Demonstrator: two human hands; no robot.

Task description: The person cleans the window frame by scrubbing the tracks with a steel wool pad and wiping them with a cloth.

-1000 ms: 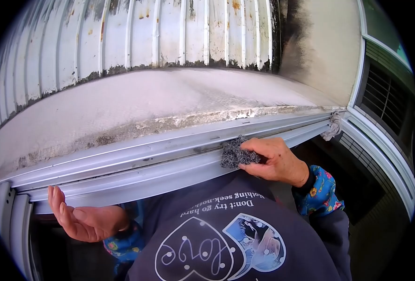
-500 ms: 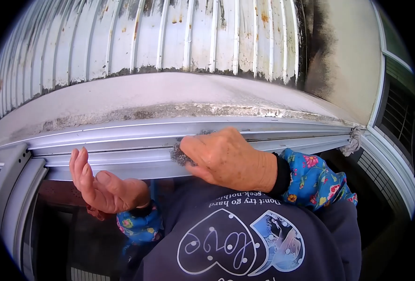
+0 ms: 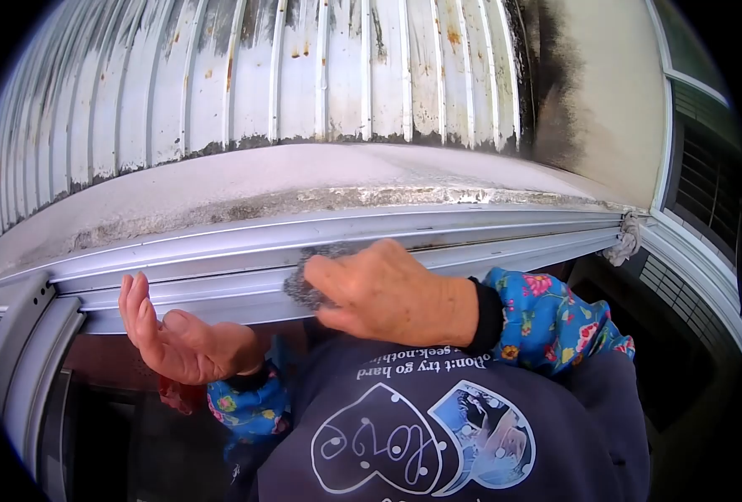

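Right hand (image 3: 392, 297): wrapped snugly round a grey scouring pad (image 3: 300, 291), back of the hand uppermost.
Pad's place: on the metal window track (image 3: 178, 244), at 8 o'clock from the middle of the view, just off the knuckles at 9 o'clock.
Left hand (image 3: 178, 341): also towards 8 o'clock, farther out, holding nothing, fingers loosely curled; whether it touches the track, I can't tell.
Just changed: a second ago the pad sat farther towards 3 o'clock; it has travelled along the track towards 9.
What that means: the rubbing, I'd judge, is now on a stretch nearer the left hand.
Rag (image 3: 628, 241): bunched at the track's 3 o'clock end.
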